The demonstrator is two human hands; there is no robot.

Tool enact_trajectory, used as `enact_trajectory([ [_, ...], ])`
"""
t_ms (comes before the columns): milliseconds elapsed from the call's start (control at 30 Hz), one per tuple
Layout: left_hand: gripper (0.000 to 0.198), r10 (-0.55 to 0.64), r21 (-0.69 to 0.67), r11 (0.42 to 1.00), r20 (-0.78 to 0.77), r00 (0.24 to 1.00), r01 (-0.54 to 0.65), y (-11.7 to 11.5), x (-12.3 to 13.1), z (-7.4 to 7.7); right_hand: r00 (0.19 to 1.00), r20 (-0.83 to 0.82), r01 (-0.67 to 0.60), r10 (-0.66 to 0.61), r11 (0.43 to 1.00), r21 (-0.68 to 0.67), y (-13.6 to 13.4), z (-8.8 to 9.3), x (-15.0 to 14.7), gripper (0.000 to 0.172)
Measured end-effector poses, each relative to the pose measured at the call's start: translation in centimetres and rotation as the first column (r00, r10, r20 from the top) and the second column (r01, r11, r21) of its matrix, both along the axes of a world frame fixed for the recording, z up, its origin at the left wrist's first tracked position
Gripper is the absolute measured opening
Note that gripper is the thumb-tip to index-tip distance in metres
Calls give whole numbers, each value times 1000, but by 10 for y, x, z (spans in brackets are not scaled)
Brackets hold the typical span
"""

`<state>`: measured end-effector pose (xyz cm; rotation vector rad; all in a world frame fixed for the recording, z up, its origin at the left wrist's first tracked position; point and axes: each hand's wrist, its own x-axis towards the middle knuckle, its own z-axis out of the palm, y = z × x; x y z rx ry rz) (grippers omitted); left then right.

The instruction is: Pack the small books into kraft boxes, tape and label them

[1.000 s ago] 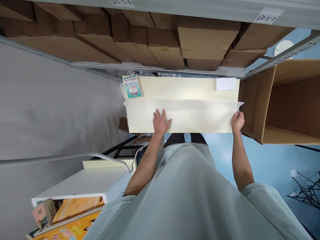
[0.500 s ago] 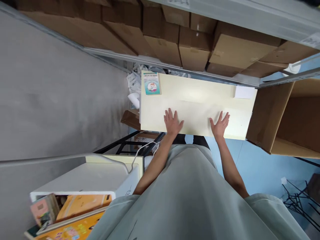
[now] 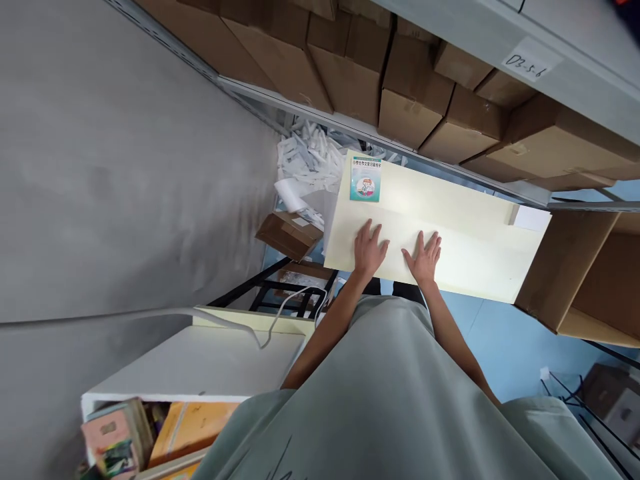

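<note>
My left hand (image 3: pixel 369 252) lies palm down with its fingers spread on the pale cream tabletop (image 3: pixel 470 233), close to the near edge. To its right, my right hand (image 3: pixel 424 261) is also laid flat, fingers apart. Neither hand grips anything. A faint paler band runs across the surface around the hands; whether it is a thin sheet of paper, I cannot tell. Beyond my left hand, near the far left corner, is a small teal and white booklet (image 3: pixel 365 180) with a cartoon figure on its cover. A white stack or pad (image 3: pixel 531 218) sits at the far right corner.
Brown cartons (image 3: pixel 415 113) line the metal shelf (image 3: pixel 320 120) behind the table. An open cardboard box (image 3: pixel 565 267) adjoins the right end. Crumpled white paper scraps (image 3: pixel 313 157) and a small brown box (image 3: pixel 290 235) lie left. A white cabinet (image 3: pixel 240 353) with books stands at lower left.
The view has turned, so the table appears tilted and farther right. My hands have come closer together, with the right hand moved inward along the tabletop. Both stay flat and spread.
</note>
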<state>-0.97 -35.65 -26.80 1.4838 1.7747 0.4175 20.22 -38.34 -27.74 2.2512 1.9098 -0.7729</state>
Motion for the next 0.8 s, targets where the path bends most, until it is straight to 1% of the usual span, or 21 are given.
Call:
enact_trajectory([
  [67, 61, 113, 62, 991, 28, 993, -115, 25, -10, 3, 1000, 17, -8, 8, 1000, -12, 0, 1, 1, 93],
  [167, 74, 229, 150, 960, 58, 972, -235, 75, -22, 0, 998, 54, -16, 17, 1000, -26, 0, 1, 1, 92],
  [267, 94, 297, 126, 945, 46, 954, -301, 121, -25, -14, 997, 74, -13, 16, 999, -39, 1, 1, 0, 92],
  [333, 103, 319, 93, 943, 25, 948, -320, 141, -23, -26, 997, 71, 4, -1, 999, -41, 2, 2, -2, 92],
  [367, 105, 328, 93, 940, 15, 945, -328, 147, -22, -31, 998, 65, 15, -12, 999, -40, 2, 2, -3, 92],
  [433, 109, 354, 134, 927, -4, 935, -351, 153, -19, -39, 998, 46, 33, -31, 999, -37, 3, 1, -4, 91],
  [533, 119, 394, 221, 901, -60, 917, -373, 158, -16, -41, 998, 16, 54, -53, 998, -38, 3, 1, -6, 90],
  [600, 123, 389, 251, 901, -107, 915, -353, 162, -11, -37, 998, -5, 70, -70, 997, -38, 3, 0, -8, 88],
  [667, 117, 363, 265, 907, -104, 926, -326, 166, -4, -29, 995, -39, 90, -91, 995, -36, 4, 0, -11, 87],
  [733, 104, 329, 248, 919, -52, 943, -307, 168, 7, -20, 989, -86, 117, -121, 992, -43, 7, 3, -15, 88],
  [800, 86, 293, 196, 938, -12, 956, -285, 165, 21, -9, 973, -160, 160, -168, 985, -57, 11, 7, -15, 89],
])
